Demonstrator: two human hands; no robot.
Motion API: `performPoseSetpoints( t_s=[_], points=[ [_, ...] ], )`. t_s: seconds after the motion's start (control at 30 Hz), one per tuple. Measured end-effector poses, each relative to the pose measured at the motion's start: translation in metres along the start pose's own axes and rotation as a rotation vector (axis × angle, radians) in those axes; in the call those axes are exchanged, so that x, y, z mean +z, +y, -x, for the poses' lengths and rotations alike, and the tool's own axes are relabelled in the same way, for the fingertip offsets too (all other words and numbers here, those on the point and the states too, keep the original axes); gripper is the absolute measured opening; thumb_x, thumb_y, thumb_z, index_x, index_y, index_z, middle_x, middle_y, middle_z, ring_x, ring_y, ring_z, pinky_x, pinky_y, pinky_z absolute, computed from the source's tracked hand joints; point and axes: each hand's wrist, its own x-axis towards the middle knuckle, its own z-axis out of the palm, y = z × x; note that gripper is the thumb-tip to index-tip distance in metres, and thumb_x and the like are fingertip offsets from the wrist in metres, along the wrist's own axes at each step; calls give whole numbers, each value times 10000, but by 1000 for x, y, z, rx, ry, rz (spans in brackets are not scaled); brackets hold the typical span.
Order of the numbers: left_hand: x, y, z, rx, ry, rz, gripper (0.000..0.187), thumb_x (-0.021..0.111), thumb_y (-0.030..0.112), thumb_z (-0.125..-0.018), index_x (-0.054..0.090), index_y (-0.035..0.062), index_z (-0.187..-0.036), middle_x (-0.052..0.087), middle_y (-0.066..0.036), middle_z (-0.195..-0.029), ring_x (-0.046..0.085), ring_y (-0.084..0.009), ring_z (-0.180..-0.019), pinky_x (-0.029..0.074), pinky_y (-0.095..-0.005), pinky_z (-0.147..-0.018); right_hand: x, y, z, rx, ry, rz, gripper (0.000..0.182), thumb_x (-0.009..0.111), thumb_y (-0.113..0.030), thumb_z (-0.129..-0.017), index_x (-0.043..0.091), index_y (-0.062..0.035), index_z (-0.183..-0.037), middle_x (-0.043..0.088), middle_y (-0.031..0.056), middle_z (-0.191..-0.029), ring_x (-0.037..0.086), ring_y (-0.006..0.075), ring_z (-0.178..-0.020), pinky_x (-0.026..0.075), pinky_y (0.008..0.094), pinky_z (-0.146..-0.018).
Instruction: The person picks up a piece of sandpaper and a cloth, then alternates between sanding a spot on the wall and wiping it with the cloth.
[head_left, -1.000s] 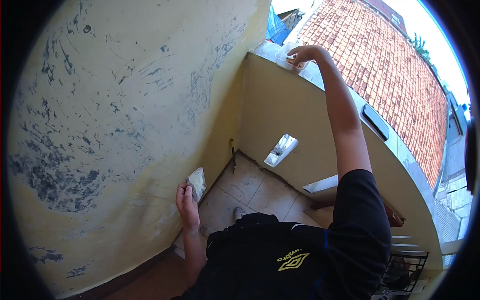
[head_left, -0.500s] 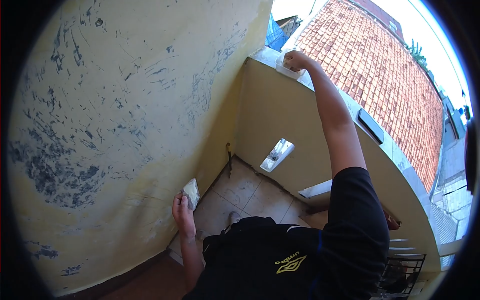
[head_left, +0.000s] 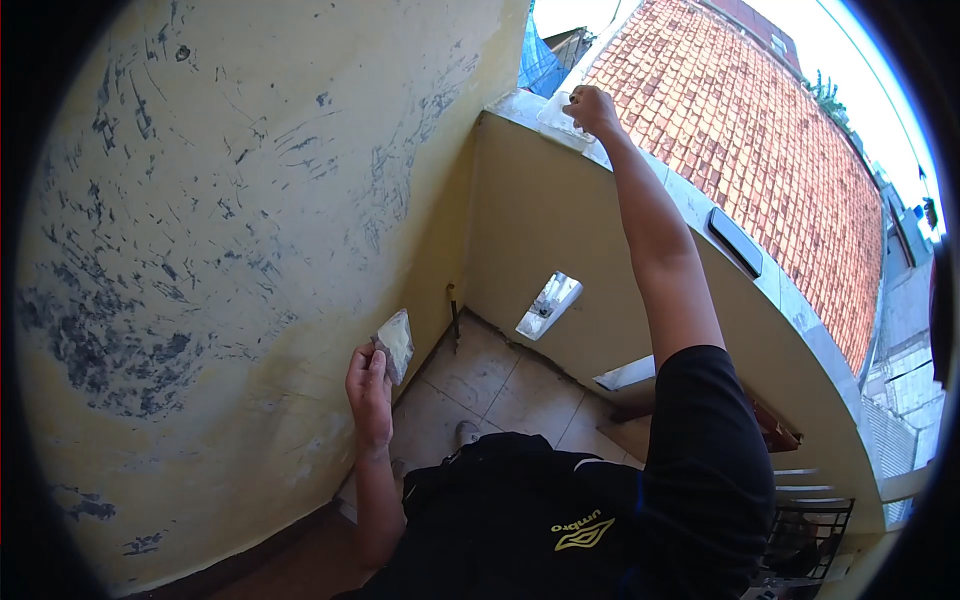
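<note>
My left hand point(head_left: 370, 395) is raised near the scuffed yellow wall point(head_left: 240, 200). Its thumb and fingers pinch a flat, pale, diamond-shaped piece point(head_left: 396, 347) with a grey edge and a whitish face. At the far end of my outstretched arm, my right hand point(head_left: 594, 108) is over a clear plastic tub point(head_left: 560, 119) on the ledge. The fingers of this hand are curled together, and I cannot tell what is in them. Dark scrapes and worn patches mark much of the wall.
A phone point(head_left: 735, 242) lies on the white-tiled ledge point(head_left: 795, 303) to the right of my arm. Beyond it is an orange tiled roof point(head_left: 720, 130). A short pipe point(head_left: 454, 312) stands in the corner above the floor tiles point(head_left: 515, 395). A black metal rack point(head_left: 808, 540) sits at lower right.
My right hand has lifted up out of the plastic tub, fingers still curled. My left hand has risen slightly with the flat piece, which has turned a little more upright.
</note>
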Motion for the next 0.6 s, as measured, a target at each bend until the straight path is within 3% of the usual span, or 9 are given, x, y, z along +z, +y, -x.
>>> performPoseSetpoints(
  t_s=[0.03, 0.1, 0.13, 0.33, 0.6],
  points=[
    [8, 3, -1, -5, -34, -8, 235, 494, 178, -1135, 577, -17, -1236, 636, -75, -1189, 602, -126, -1089, 489, -304, -1001, 3, 1, 0, -5, -2, -2, 308, 818, -257, -835, 739, 29, -919, 743, 151, -764, 742, 217, -625, 598, 376, -629],
    [17, 5, -1, 11, -44, -20, 231, 497, 177, -1135, 580, -14, -1236, 649, -57, -1163, 605, -111, -1058, 494, -291, -968, 7, -1, 3, -89, 120, 159, 282, 774, -227, -829, 762, 14, -975, 765, 199, -840, 774, 308, -770, 604, 434, -781],
    [19, 4, -1, 10, -52, -39, 226, 499, 174, -1135, 582, -11, -1234, 652, -52, -1155, 603, -103, -1054, 491, -282, -961, 7, -5, 5, -41, 109, 170, 321, 743, -285, -848, 776, -15, -1019, 772, 225, -899, 768, 370, -913, 575, 465, -903],
    [41, 1, -3, 11, -96, -48, 212, 511, 161, -1134, 595, -6, -1232, 644, -20, -1105, 553, -54, -946, 466, -239, -849, 2, -26, 13, 77, 75, 216, 404, 645, -412, -908, 796, -57, -1027, 781, 203, -897, 766, 362, -936, 576, 460, -905],
    [43, -10, -1, -2, -101, -79, 219, 536, 167, -1130, 605, -8, -1242, 646, -10, -1101, 558, -51, -964, 466, -233, -864, 3, -32, 4, 99, 17, 149, 351, 577, -356, -915, 797, -82, -908, 787, 136, -831, 767, 341, -940, 581, 459, -880]
  ],
)
